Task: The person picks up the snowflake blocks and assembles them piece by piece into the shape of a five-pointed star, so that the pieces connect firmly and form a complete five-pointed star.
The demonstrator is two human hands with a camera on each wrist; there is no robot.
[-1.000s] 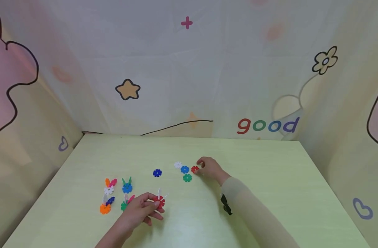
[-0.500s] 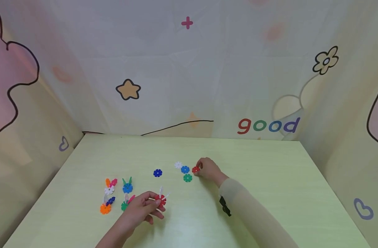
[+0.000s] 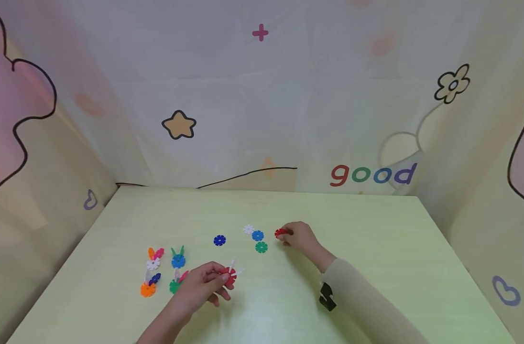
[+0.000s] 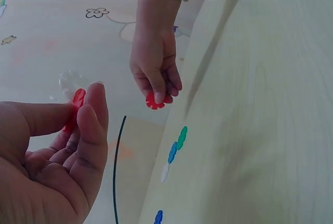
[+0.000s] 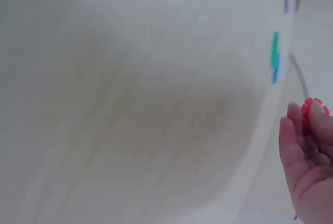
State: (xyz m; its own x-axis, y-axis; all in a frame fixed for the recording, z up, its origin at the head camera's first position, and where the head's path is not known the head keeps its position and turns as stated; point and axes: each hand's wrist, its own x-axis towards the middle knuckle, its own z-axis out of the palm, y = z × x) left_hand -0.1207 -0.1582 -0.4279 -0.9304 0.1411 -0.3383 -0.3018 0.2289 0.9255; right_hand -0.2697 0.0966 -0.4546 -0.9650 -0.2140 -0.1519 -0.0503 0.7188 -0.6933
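Observation:
My left hand point(image 3: 201, 285) pinches a red notched plastic disc point(image 3: 231, 276) between thumb and fingertips, above the table. Two whitish discs point(image 4: 71, 82) stick up from its edge like ears. Over the table's middle, the right hand point(image 3: 302, 237) pinches a second red notched disc point(image 3: 280, 233), apart from the others. Left of it lie a white disc point(image 3: 248, 229), a light blue disc point(image 3: 257, 235) and a green disc point(image 3: 261, 247), close together. Further left is a dark blue disc point(image 3: 219, 240).
Several joined disc figures stand at the left: white with orange and pink point(image 3: 153, 263), blue with green point(image 3: 178, 261), orange with dark blue point(image 3: 147, 289). A green figure point(image 3: 174, 286) is partly behind the left hand. A printed curtain point(image 3: 227, 95) backs the table point(image 3: 374, 267).
My right hand has taken hold of the red disc and moved it slightly right, off the table. The left hand, still pinching its red disc, has shifted a little right and up.

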